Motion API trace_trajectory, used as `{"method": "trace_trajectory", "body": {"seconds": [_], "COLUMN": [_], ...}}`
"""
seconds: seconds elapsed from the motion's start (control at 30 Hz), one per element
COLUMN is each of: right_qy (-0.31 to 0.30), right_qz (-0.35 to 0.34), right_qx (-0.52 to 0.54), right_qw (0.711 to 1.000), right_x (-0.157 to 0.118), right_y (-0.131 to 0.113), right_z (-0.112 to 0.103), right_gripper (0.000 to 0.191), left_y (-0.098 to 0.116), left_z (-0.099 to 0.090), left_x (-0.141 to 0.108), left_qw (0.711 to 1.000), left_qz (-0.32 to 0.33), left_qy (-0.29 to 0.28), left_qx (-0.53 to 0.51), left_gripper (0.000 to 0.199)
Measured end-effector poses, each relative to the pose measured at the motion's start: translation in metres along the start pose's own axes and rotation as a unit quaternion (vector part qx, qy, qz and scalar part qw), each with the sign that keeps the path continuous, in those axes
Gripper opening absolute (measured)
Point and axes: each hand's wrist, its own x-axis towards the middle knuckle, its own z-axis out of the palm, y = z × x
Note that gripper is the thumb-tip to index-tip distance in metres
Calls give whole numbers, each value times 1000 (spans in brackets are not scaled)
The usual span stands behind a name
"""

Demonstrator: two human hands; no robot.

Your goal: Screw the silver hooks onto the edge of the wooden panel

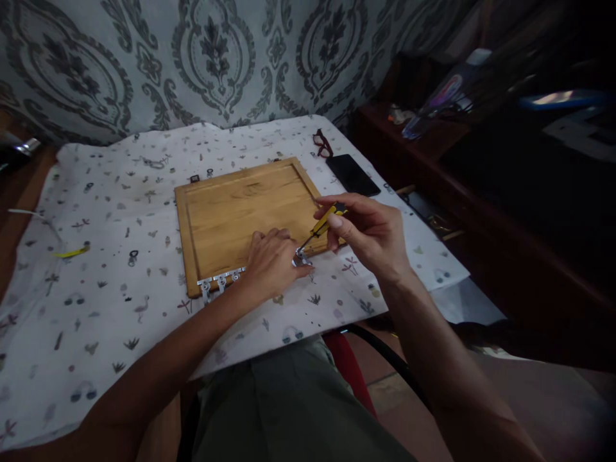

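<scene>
Bare forearms [447,353] stretched forward, left hand [272,260] palm down, right hand [368,234] raised, pinching

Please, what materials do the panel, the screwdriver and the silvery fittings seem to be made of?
Panel: seems wood, perhaps varnished; grain streaks and yellow-brown colour show.
Screwdriver: handle probably plastic, from its yellow-and-black colouring, gloss unclear; slim grey shaft looks metal.
Silvery fittings: likely metal, from their bright shine; plating uncertain.

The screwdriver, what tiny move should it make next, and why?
Probably a small turn: the right hand holds the screwdriver with its tip at the metal piece, and the left hand rests on the board beside it.
</scene>
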Motion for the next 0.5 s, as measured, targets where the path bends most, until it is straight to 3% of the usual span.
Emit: {"method": "trace_trajectory", "body": {"seconds": [0.2,0.5], "right_qy": [17,-32], "right_qz": [12,19], "right_qx": [-1,23], "right_qw": [1000,999], "right_x": [3,-1], "right_y": [0,0], "right_z": [4,-1], "right_gripper": [38,35], "left_y": [0,0], "left_z": [1,0], "left_x": [0,0], "left_qw": [1000,1000], "left_qz": [0,0], "left_qy": [6,-2], "left_qx": [4,0], "left_gripper": [35,34]}}
